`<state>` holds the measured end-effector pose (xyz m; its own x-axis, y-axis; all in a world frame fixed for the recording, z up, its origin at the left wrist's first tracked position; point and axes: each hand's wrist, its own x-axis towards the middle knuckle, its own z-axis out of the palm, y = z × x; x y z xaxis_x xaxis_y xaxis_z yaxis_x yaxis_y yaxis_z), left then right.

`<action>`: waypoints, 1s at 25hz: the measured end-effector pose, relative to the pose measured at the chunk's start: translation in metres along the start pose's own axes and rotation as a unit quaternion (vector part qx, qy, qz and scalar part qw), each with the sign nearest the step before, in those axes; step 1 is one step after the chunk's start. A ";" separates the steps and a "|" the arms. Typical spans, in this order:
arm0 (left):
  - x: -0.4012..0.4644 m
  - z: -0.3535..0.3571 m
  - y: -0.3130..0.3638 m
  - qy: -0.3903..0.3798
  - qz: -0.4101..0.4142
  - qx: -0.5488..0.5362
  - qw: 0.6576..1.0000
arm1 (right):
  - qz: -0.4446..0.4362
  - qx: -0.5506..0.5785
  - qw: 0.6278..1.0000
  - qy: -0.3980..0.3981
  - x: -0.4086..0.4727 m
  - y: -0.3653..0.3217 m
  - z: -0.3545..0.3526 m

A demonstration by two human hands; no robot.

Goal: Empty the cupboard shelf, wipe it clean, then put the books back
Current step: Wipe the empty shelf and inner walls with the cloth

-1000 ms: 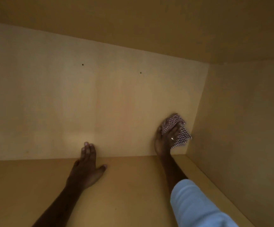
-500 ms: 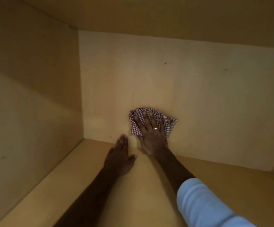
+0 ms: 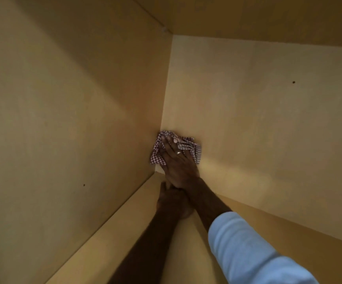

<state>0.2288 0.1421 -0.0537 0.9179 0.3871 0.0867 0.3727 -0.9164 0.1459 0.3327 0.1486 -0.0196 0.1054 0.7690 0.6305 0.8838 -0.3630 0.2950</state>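
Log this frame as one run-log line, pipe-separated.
phase: wiping | right hand: presses checked cloth flat on back panel, left rear corner | left hand: rests on shelf | books: not in view

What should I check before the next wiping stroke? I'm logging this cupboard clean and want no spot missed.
1. Shelf cleared of books: ok, none in view.
2. Checked cloth under right hand, flat against back panel: ok, fingers spread over it.
3. Cloth reaches the corner by the left side wall: ok, its edge meets the corner.
4. Left hand braced on shelf floor: cannot tell, partly hidden under the right forearm.
5. Shelf floor wiped: cannot tell.
6. Sleeve clear of the panel: ok.
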 end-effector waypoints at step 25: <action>-0.046 0.024 0.188 -0.022 0.110 -0.046 0.993 | 0.471 0.130 0.710 0.506 -0.358 0.288 -0.249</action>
<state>0.2600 -0.0503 -0.0540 0.9816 0.1718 0.0836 0.1503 -0.9645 0.2171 0.4362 -0.3621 0.0189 0.4408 -0.5720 0.6918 0.7060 -0.2549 -0.6607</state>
